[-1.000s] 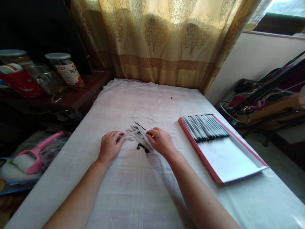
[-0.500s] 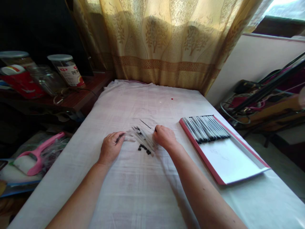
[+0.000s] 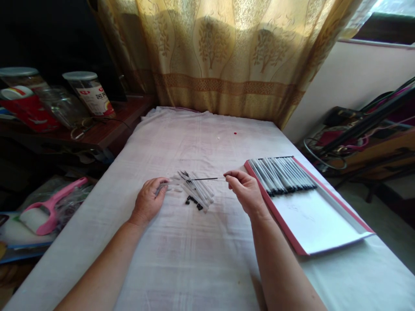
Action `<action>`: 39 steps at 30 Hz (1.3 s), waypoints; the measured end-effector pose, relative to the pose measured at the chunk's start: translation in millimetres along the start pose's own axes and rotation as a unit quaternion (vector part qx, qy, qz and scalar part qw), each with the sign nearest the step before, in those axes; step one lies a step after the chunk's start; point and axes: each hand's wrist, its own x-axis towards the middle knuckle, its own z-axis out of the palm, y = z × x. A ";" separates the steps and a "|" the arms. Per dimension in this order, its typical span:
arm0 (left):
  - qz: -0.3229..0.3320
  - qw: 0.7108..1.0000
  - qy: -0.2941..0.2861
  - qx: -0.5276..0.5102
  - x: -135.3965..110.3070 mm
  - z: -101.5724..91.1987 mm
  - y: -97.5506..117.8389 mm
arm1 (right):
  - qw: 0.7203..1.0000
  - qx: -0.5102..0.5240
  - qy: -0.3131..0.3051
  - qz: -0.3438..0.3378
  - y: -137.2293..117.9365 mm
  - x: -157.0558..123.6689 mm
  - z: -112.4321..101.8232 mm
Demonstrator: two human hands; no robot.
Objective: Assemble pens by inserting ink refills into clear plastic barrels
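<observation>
A: State of the hands?
B: The right hand [image 3: 244,190] is pinched nearly closed; a pen refill [image 3: 205,179] is held by its right end, roughly level above the table [image 3: 168,259]. The left hand [image 3: 151,196] is rested on the cloth, fingers half curled about clear plastic pieces [image 3: 173,186]; whether these are gripped cannot be told.

A: Handling of the refill?
B: Judged very light, slim and slightly springy, smooth enough to be rolled between fingertips. Best taken near one end of the tube, lightly, so that it is not bent; the fine tip is better left untouched.

A: What lies around?
B: Clear pen barrels [image 3: 201,192] are heaped between the hands, with dark-tipped refills [image 3: 183,173] at their far end. The held refill's left end is seen over that heap, so loose pieces could be snagged there. Small black plugs [image 3: 194,202] are scattered on the near side.

A: And on the right?
B: A red-edged box [image 3: 287,226] is set just beside the right forearm, its raised wall an obstacle to sideways movement. Black-ended pens [image 3: 282,175] are laid in a row across its far part.
</observation>
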 end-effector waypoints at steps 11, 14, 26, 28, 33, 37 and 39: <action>0.010 1.000 0.004 -0.001 -1.4 1.1 2.6 | 0.999 -0.018 -0.024 -0.019 -3.0 -4.9 7.3; 0.014 1.000 0.003 -0.004 -1.4 0.9 3.5 | 0.999 -0.022 -0.026 -0.026 -1.0 -3.8 6.7; 0.025 1.000 -0.003 0.004 -1.2 -0.8 5.7 | 0.999 -0.035 -0.030 -0.017 -1.1 -3.6 4.9; 0.047 0.999 -0.005 0.007 -1.7 -0.8 8.4 | 0.998 -0.039 -0.043 -0.016 0.3 -5.6 10.9; 0.099 0.995 -0.017 -0.004 -4.6 2.1 21.2 | 0.991 -0.063 -0.114 -0.040 7.5 -18.1 36.3; 0.094 0.995 -0.015 -0.032 -6.3 4.6 27.4 | 0.982 -0.082 -0.160 -0.056 9.4 -26.4 48.5; 0.070 0.997 0.000 -0.042 -6.4 5.3 26.8 | 0.984 -0.080 -0.157 -0.030 9.2 -27.5 49.0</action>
